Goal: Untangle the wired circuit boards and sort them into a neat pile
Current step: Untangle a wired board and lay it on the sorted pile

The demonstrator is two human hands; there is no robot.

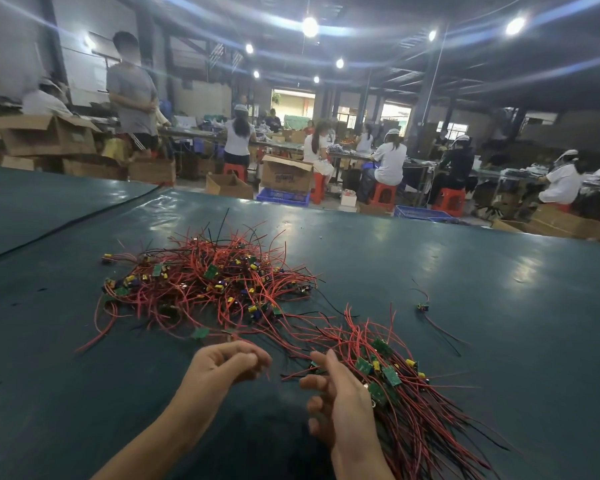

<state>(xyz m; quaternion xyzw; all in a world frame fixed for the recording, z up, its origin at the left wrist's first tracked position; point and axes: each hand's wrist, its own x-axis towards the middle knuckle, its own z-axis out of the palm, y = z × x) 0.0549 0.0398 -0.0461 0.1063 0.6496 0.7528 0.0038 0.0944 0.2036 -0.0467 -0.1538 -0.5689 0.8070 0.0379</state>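
Observation:
A tangled heap of small green circuit boards with red and black wires (208,285) lies on the dark green table (430,271). To its right, a sorted bundle of boards (388,372) lies with its wires running toward the near right. My left hand (226,363) hovers near the heap's front edge, fingers curled, pinching a thin red wire at the fingertips. My right hand (333,403) sits against the left side of the bundle, fingers loosely bent; whether it holds any wire is hidden.
A single wired board (423,306) lies apart at the right. A black cable (66,223) crosses the table's far left. Beyond the far edge, several seated workers, red stools (381,195), cardboard boxes (284,174) and blue crates (281,197).

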